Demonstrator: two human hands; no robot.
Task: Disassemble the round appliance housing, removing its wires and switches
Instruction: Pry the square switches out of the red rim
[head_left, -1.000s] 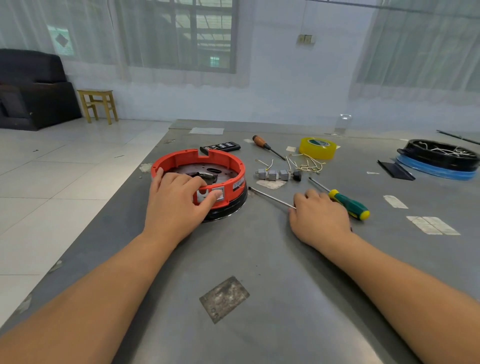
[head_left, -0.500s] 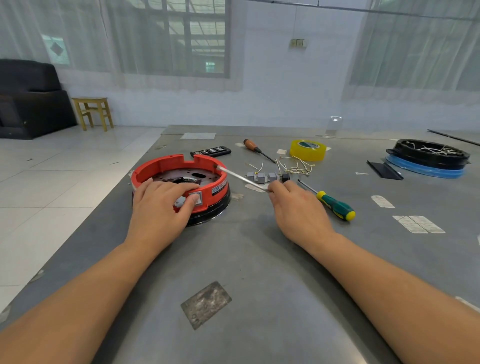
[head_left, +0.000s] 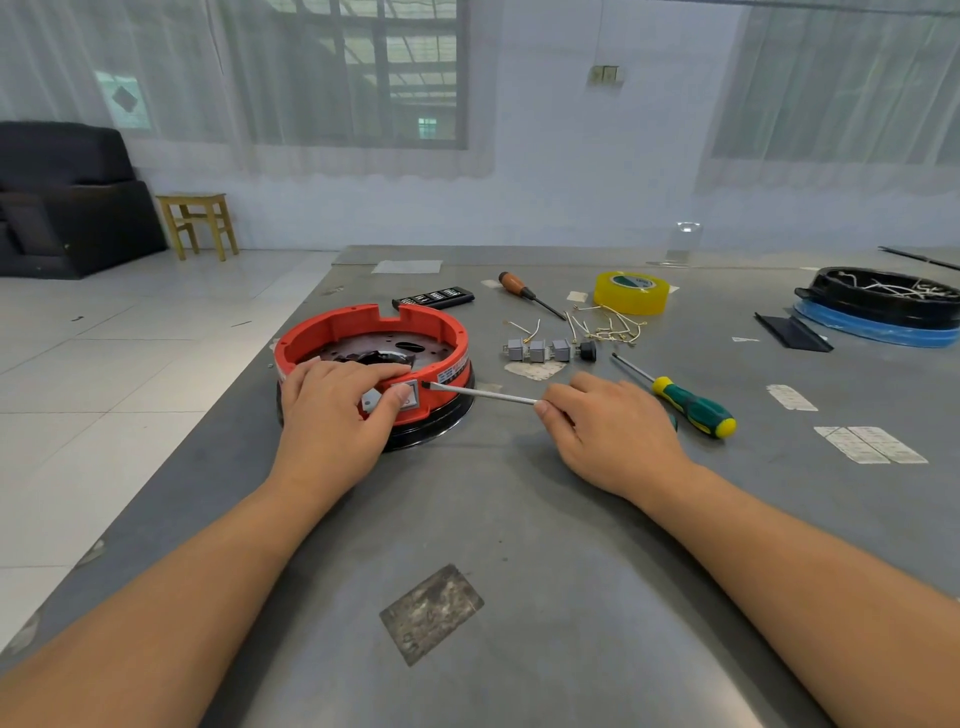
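Since the frame 0.5 s ago, the screwdriver's tip has come down from above the housing's rim to the outer wall, just beside the switch at the near side. Its thin metal shaft (head_left: 480, 393) runs from that tip back to the right hand (head_left: 613, 434), whose fingers curl round the shaft's end in a closed grip; the handle is hidden under the palm.

The left hand (head_left: 335, 415) holds the red round housing (head_left: 374, 332): its fingers curve over the near rim into the inside, and the thumb presses on the grey square switch (head_left: 410, 397) set in the outer wall. The housing sits on a black base (head_left: 441, 423) toward the left edge of the grey table (head_left: 571, 571).

Beyond the right hand, 3 grey switches (head_left: 537, 351) lie in a row with a small black part (head_left: 587, 351) at their right end. Behind them is a loose heap of short wires (head_left: 608, 325), then a roll of yellow tape (head_left: 631, 292). A green and yellow screwdriver (head_left: 691, 408) lies just right of the right hand, a brown-handled screwdriver (head_left: 524, 293) and a black bit case (head_left: 434, 299) nearer the far edge. At the right edge stands a black round tray (head_left: 878, 299) on a blue ring.
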